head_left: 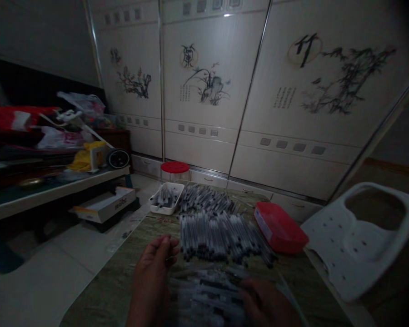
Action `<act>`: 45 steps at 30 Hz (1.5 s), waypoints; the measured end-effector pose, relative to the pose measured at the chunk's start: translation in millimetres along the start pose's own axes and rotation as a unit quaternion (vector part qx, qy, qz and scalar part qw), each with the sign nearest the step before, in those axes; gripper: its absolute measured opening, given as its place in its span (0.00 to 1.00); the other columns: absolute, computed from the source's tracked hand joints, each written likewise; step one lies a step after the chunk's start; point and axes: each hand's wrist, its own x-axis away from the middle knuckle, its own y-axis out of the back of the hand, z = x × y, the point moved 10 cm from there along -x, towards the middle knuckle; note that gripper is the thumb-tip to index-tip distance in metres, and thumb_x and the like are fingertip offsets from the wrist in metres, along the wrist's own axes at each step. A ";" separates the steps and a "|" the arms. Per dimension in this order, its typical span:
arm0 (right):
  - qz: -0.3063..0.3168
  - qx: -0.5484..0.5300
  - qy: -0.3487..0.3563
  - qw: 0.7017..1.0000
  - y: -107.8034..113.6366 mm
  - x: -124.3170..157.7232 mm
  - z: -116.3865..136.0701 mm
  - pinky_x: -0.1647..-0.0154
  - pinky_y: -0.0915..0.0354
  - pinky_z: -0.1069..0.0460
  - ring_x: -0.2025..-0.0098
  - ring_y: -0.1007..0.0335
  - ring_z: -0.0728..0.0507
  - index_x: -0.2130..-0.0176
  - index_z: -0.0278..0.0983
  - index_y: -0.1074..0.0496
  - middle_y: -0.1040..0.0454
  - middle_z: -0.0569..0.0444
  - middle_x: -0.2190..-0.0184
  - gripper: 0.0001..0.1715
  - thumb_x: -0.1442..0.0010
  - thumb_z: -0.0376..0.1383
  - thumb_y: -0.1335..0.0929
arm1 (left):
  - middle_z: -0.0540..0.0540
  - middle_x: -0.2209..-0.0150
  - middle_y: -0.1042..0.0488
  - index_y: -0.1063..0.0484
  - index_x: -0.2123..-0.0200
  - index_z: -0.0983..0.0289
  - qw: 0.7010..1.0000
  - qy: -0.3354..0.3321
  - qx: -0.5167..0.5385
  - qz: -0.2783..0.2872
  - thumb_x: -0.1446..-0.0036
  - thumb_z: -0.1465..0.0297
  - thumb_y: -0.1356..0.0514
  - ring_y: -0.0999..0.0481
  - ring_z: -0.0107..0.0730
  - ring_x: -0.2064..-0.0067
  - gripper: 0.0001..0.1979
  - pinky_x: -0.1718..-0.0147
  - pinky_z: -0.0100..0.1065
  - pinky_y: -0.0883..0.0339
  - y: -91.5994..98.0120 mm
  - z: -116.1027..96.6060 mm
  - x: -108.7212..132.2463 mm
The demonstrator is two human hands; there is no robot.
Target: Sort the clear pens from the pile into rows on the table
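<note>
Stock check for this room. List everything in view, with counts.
pens: too many to count, grey with dark tips, in rows on the tabletop
tray: one, white, far end of the tabletop, holding more pens
tabletop: one, mottled green, in front of the person
box: one, red, right of the pens
stool: one, red top, on the floor beyond the tabletop
perforated seat: one, white, right of the tabletop
wardrobe doors: three, cream with ink paintings, at the back
bench: one, green and cream, at left, piled with bags
left hand: one, curled, left of the pens
right hand: one, blurred, over the nearest pens
</note>
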 end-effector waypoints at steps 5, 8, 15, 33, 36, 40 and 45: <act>-0.054 -0.010 -0.044 0.997 20.5 -17.7 -16.3 0.61 0.36 0.49 0.62 0.25 0.41 0.61 0.41 0.25 0.21 0.50 0.64 0.16 0.35 0.43 0.40 | 0.53 0.64 0.19 0.23 0.61 0.62 1.000 0.008 0.019 -0.006 0.57 0.54 0.28 0.23 0.31 0.66 0.23 0.67 0.32 0.32 4.8 -2.9 -5.6; -0.049 0.022 -0.058 0.997 27.0 -38.9 -18.3 0.62 0.38 0.49 0.62 0.25 0.41 0.64 0.41 0.26 0.21 0.51 0.64 0.14 0.35 0.41 0.39 | 0.54 0.65 0.19 0.23 0.62 0.63 0.999 0.016 0.032 -0.008 0.57 0.55 0.28 0.23 0.31 0.66 0.23 0.67 0.32 0.32 6.9 -4.5 -8.2; -0.048 0.097 -0.067 0.992 25.0 -87.1 -7.7 0.67 0.43 0.50 0.65 0.26 0.42 0.67 0.41 0.29 0.22 0.51 0.67 0.08 0.38 0.36 0.37 | 0.53 0.64 0.19 0.23 0.62 0.62 0.996 0.044 0.077 -0.021 0.55 0.59 0.28 0.24 0.28 0.66 0.19 0.68 0.28 0.32 16.1 -11.5 -9.6; 0.044 0.144 -0.024 0.988 -29.3 -130.7 76.3 0.71 0.50 0.51 0.63 0.25 0.39 0.62 0.39 0.29 0.20 0.50 0.64 0.16 0.47 0.46 0.30 | 0.54 0.65 0.20 0.25 0.61 0.64 0.990 0.061 0.125 -0.028 0.47 0.67 0.31 0.24 0.26 0.68 0.12 0.70 0.25 0.32 29.3 -27.2 -14.2; 0.045 0.152 -0.023 0.987 -31.3 -131.9 74.5 0.72 0.50 0.51 0.64 0.25 0.40 0.63 0.39 0.29 0.20 0.51 0.65 0.13 0.45 0.44 0.31 | 0.53 0.65 0.20 0.25 0.61 0.64 0.990 0.056 0.128 -0.023 0.47 0.66 0.31 0.24 0.25 0.68 0.12 0.70 0.25 0.32 30.0 -28.6 -15.3; 0.041 0.164 -0.029 0.985 -32.8 -133.1 72.6 0.72 0.48 0.51 0.65 0.24 0.41 0.65 0.39 0.29 0.20 0.50 0.66 0.07 0.42 0.39 0.35 | 0.53 0.66 0.20 0.25 0.61 0.64 0.991 0.050 0.122 -0.019 0.48 0.65 0.31 0.25 0.25 0.68 0.13 0.69 0.26 0.33 30.5 -29.9 -16.5; 0.021 0.196 -0.051 0.979 -33.0 -135.1 71.5 0.70 0.44 0.48 0.62 0.21 0.35 0.66 0.38 0.27 0.18 0.44 0.65 0.10 0.41 0.37 0.37 | 0.54 0.66 0.20 0.25 0.62 0.65 0.990 0.048 0.130 -0.026 0.51 0.64 0.29 0.25 0.26 0.69 0.16 0.69 0.26 0.34 31.1 -31.8 -14.1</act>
